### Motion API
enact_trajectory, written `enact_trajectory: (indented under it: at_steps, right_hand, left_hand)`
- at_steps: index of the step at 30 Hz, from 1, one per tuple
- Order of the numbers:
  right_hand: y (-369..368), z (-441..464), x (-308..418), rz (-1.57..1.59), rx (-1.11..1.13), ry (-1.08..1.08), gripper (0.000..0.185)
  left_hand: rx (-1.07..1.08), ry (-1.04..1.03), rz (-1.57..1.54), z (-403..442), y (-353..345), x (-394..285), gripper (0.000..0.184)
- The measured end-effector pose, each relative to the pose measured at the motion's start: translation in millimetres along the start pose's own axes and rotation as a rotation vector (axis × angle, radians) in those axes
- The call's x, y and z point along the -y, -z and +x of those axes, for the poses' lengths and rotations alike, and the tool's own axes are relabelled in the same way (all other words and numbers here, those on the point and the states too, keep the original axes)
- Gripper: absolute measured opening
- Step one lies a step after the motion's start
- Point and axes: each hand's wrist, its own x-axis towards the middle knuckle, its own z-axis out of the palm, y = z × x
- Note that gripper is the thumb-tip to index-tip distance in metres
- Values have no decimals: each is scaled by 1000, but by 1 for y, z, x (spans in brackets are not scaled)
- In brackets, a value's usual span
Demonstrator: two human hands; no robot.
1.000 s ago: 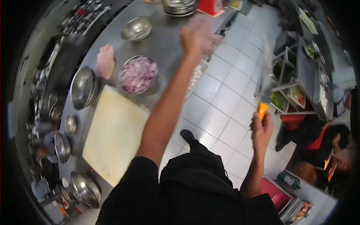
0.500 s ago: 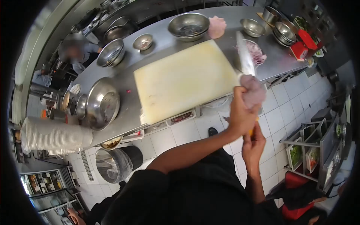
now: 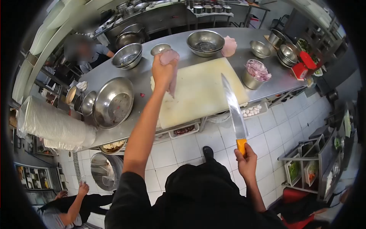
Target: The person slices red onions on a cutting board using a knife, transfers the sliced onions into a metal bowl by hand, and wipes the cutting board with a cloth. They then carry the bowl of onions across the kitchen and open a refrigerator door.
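Note:
My left hand (image 3: pixel 163 74) grips a piece of pale pink meat (image 3: pixel 170 59), which hangs down over the left part of the yellowish cutting board (image 3: pixel 198 91). In my right hand (image 3: pixel 247 160) is the orange handle of a large knife (image 3: pixel 234 110); its blade points up and away, the tip over the board's right side. Another flat piece of pink meat (image 3: pixel 229 46) lies on the steel table beside a wide metal bowl (image 3: pixel 206 42). A metal container of chopped purple onion (image 3: pixel 257 71) stands right of the board.
Metal bowls (image 3: pixel 113 103) line the table's left side, near stacked plastic-wrapped containers (image 3: pixel 57 124). A red scale (image 3: pixel 304 66) stands at the right end. One person (image 3: pixel 89 53) is across the table, another person (image 3: pixel 68 210) at lower left. A lined bin (image 3: pixel 105 171) stands below the table.
My left hand has carried the meat leftward, away from my right hand, to over the board's left side. The knife, still in my right hand, is now lower and in plain view.

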Motion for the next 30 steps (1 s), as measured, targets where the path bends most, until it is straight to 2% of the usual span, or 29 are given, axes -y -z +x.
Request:
enact_trajectory:
  at_steps: [3, 5, 7, 9, 12, 15, 18, 21, 22, 25, 27, 30]
  right_hand:
    - [10, 19, -4, 13, -9, 8, 49]
    - [17, 33, -8, -13, 13, -18, 49]
    - [18, 53, -13, -43, 59, -13, 47]
    - [23, 65, -21, -81, 105, 0, 45]
    - [21, 81, -16, -81, 107, -9, 44]
    - [16, 99, -24, -38, 173, 2, 42]
    - [7, 110, 3, -56, 251, -39, 40]
    - [-4, 115, 6, -27, 267, 19, 33]
    - [-8, 115, 11, -21, 280, 26, 32]
    - [-17, 108, 17, 1, 327, 52, 28]
    - [-19, 96, 20, 21, 322, 60, 25]
    - [-20, 71, 18, 77, 264, 41, 23]
  left_hand:
    - [351, 133, 253, 42, -5, 37, 60]
    - [393, -58, 792, 60, -46, 91, 62]
    - [388, -179, 1060, 50, -62, 96, 62]
    - [376, -232, 1042, 21, -73, 96, 59]
    - [412, -278, 992, 27, -73, 133, 46]
    - [375, -408, 785, 37, -72, 172, 36]
    - [424, -275, 695, 21, -57, 176, 28]
    - [575, -200, 620, -14, -21, 141, 28]
    - [555, -224, 576, -25, -13, 141, 18]
    - [689, -48, 448, -66, 28, 119, 20]
    - [756, -80, 535, -95, 59, 111, 22]
    - [1073, 82, 664, -121, 127, 89, 29]
